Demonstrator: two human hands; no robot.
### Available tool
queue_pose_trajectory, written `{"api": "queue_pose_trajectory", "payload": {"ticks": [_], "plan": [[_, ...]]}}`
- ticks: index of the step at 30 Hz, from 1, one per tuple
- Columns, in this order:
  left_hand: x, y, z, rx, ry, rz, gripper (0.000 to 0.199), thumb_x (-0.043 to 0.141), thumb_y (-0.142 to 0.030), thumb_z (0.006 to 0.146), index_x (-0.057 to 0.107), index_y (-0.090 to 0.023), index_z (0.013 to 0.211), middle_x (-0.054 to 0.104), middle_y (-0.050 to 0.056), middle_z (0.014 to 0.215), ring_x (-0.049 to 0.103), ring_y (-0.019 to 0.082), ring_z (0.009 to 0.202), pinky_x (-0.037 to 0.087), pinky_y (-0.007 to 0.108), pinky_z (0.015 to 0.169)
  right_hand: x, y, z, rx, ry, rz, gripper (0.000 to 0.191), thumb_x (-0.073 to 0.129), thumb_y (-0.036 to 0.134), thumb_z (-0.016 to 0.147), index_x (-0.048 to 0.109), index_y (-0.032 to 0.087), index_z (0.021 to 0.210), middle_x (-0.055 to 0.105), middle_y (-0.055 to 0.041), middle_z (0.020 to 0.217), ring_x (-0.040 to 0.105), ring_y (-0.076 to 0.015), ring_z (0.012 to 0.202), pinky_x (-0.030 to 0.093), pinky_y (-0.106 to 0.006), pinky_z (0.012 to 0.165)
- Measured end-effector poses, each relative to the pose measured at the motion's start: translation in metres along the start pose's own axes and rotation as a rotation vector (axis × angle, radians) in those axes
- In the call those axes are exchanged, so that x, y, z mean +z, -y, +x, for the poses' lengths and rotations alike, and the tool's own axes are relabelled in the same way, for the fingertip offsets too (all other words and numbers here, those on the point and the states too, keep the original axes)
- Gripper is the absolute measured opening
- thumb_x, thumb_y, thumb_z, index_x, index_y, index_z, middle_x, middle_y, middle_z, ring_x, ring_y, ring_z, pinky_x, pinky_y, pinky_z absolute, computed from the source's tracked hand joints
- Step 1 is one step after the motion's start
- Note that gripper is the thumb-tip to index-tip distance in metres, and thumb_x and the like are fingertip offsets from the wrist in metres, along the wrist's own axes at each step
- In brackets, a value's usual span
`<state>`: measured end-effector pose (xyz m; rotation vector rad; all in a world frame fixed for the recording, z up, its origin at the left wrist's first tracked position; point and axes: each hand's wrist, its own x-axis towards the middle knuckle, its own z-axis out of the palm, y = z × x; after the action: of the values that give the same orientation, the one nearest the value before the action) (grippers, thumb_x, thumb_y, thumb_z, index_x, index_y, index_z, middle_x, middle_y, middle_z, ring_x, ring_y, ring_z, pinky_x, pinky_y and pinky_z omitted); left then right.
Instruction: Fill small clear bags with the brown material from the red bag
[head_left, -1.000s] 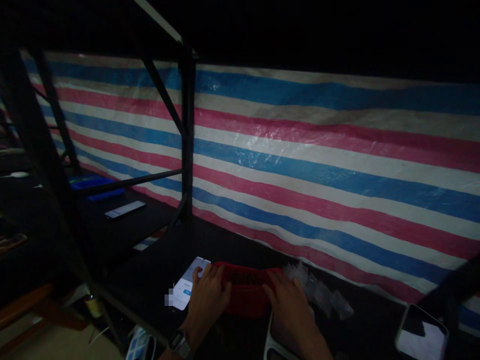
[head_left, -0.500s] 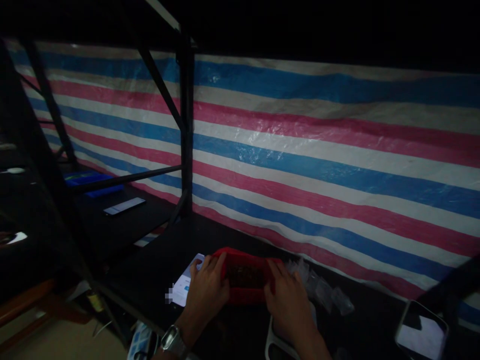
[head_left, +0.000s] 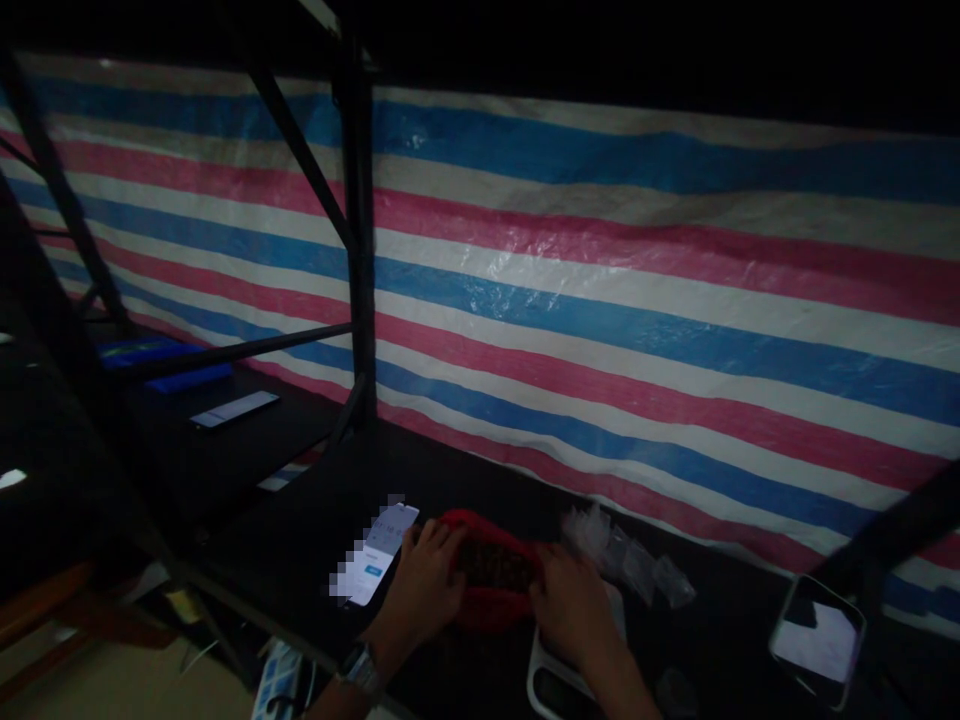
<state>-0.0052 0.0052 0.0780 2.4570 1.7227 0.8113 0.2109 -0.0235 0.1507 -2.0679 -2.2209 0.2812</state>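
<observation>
Between my hands sits a red bag [head_left: 491, 608], its mouth spread wide, with small brown pieces inside that are too dim to name. My left hand [head_left: 427, 578] grips the bag's left rim, fingers bent over the edge. On the opposite side, my right hand [head_left: 568, 600] pinches the right rim. Under my right forearm, partly hidden, lies a white kitchen scale [head_left: 541, 668] with a dark display. A lit phone [head_left: 379, 556] rests just left of my left hand. Several small clear plastic bags [head_left: 634, 562] are heaped beyond my right hand.
A second phone [head_left: 817, 645] lies at the right. Farther left are another phone [head_left: 236, 409] and a blue tray [head_left: 187, 372]. A black metal frame post [head_left: 361, 250] rises at left centre, and a striped plastic sheet [head_left: 637, 350] hangs behind the black tabletop [head_left: 360, 465].
The view has shifted slightly. The bag's mouth has been spread rounder and its contents show more. Both hands stay on its rim, and more of the scale is visible.
</observation>
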Motion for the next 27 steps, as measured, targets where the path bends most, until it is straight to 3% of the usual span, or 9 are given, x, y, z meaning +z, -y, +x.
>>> {"api": "queue_pose_trajectory", "payload": {"ticks": [2, 4, 9, 12, 16, 19, 22, 27], "plan": [[0.010, 0.010, -0.015, 0.039, -0.019, -0.023, 0.060, 0.056, -0.008, 0.079, 0.072, -0.031, 0.132, 0.078, 0.004, 0.123, 0.066, 0.025, 0.123, 0.049, 0.045, 0.109, 0.007, -0.004, -0.001, -0.025, 0.020, 0.027, 0.052, 0.050, 0.010, 0.090, 0.072, 0.017, 0.136, 0.077, -0.0145, 0.131, 0.071, -0.0319, 0.124, 0.043, -0.047, 0.115], [0.015, 0.024, -0.036, 0.018, -0.075, -0.017, 0.053, 0.054, -0.012, 0.087, 0.072, -0.033, 0.131, 0.073, 0.003, 0.134, 0.060, 0.024, 0.133, 0.047, 0.042, 0.114, 0.011, -0.008, -0.002, -0.051, 0.004, 0.062, 0.051, 0.048, 0.011, 0.093, 0.071, 0.022, 0.137, 0.075, -0.0110, 0.136, 0.070, -0.0291, 0.125, 0.045, -0.044, 0.112], [0.016, 0.062, -0.085, -0.308, -0.281, 0.123, 0.045, 0.041, -0.025, 0.104, 0.065, -0.016, 0.140, 0.050, 0.025, 0.151, 0.046, 0.043, 0.141, 0.042, 0.067, 0.109, 0.013, -0.014, -0.007, -0.096, -0.104, 0.141, 0.048, 0.042, 0.012, 0.099, 0.069, 0.026, 0.137, 0.070, -0.0071, 0.142, 0.066, -0.0232, 0.130, 0.043, -0.040, 0.114], [0.017, 0.074, -0.098, -0.396, -0.298, 0.182, 0.044, 0.043, -0.030, 0.104, 0.065, -0.021, 0.141, 0.047, 0.023, 0.152, 0.044, 0.044, 0.142, 0.039, 0.068, 0.111, 0.013, -0.013, -0.007, -0.115, -0.164, 0.168, 0.045, 0.042, 0.013, 0.100, 0.070, 0.025, 0.135, 0.072, -0.0089, 0.138, 0.066, -0.0252, 0.129, 0.044, -0.044, 0.114], [0.024, 0.077, -0.101, -0.393, -0.272, 0.208, 0.044, 0.042, -0.031, 0.104, 0.069, -0.025, 0.139, 0.048, 0.018, 0.156, 0.044, 0.038, 0.146, 0.037, 0.061, 0.117, 0.013, -0.008, -0.006, -0.132, -0.190, 0.178, 0.043, 0.044, 0.013, 0.100, 0.070, 0.023, 0.133, 0.072, -0.0108, 0.135, 0.067, -0.0269, 0.126, 0.046, -0.046, 0.110], [0.027, 0.077, -0.100, -0.406, -0.266, 0.220, 0.043, 0.041, -0.032, 0.104, 0.073, -0.026, 0.133, 0.050, 0.017, 0.156, 0.043, 0.038, 0.147, 0.036, 0.061, 0.117, 0.012, -0.006, -0.004, -0.137, -0.203, 0.189, 0.043, 0.043, 0.012, 0.101, 0.070, 0.023, 0.132, 0.072, -0.0106, 0.135, 0.067, -0.0271, 0.126, 0.047, -0.046, 0.109], [0.026, 0.078, -0.098, -0.420, -0.267, 0.218, 0.046, 0.039, -0.035, 0.105, 0.067, -0.023, 0.140, 0.048, 0.019, 0.157, 0.044, 0.039, 0.146, 0.036, 0.063, 0.116, 0.012, -0.009, -0.002, -0.137, -0.235, 0.207, 0.041, 0.045, 0.012, 0.100, 0.071, 0.023, 0.130, 0.072, -0.0096, 0.134, 0.067, -0.0270, 0.124, 0.048, -0.046, 0.109], [0.017, 0.089, -0.081, -0.443, -0.267, 0.192, 0.052, 0.031, -0.038, 0.108, 0.064, -0.017, 0.143, 0.051, 0.023, 0.153, 0.048, 0.040, 0.142, 0.037, 0.063, 0.114, 0.025, -0.011, -0.008, -0.269, -0.435, 0.277, 0.039, 0.047, 0.012, 0.100, 0.072, 0.024, 0.126, 0.072, -0.0090, 0.129, 0.066, -0.0254, 0.123, 0.051, -0.044, 0.109]]}}
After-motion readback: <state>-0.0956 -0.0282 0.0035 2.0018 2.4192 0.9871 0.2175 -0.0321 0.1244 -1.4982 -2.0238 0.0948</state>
